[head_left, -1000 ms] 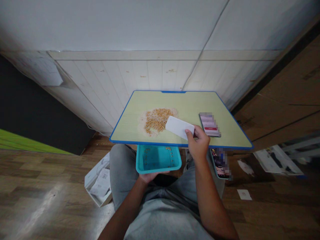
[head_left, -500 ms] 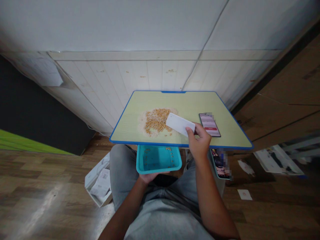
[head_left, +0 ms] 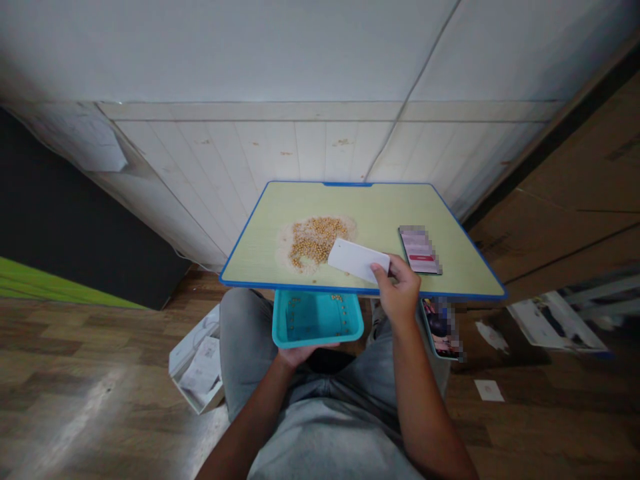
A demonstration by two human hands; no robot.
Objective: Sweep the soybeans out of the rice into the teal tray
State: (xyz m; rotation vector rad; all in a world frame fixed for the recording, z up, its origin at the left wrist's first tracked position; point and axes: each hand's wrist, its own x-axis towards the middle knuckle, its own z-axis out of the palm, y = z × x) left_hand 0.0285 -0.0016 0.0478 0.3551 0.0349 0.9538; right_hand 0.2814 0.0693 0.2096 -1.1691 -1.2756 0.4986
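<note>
My right hand [head_left: 401,288] pinches a flat white plastic card [head_left: 357,260] between thumb and fingers, its far edge at the near right side of a heap. The heap mixes yellow soybeans [head_left: 315,249] with pale rice-like grains [head_left: 283,248] on a small yellow-green table [head_left: 385,207] with a blue rim. Below the table's near edge, my left hand [head_left: 299,355] holds a turquoise plastic tub [head_left: 317,341] from underneath; most of its fingers are hidden by the tub. A few soybeans [head_left: 337,298] lie inside the tub.
A phone [head_left: 420,250] lies on the table's right side. Another phone [head_left: 441,327] sits below the right edge, by my thigh. An open white box [head_left: 200,373] with papers is on the floor at left. A white cable [head_left: 410,93] runs down the wall behind.
My right hand has drawn the card a little toward the table's near edge and slightly left. A few beans beside the heap have shifted. The tub and my left hand stay in place.
</note>
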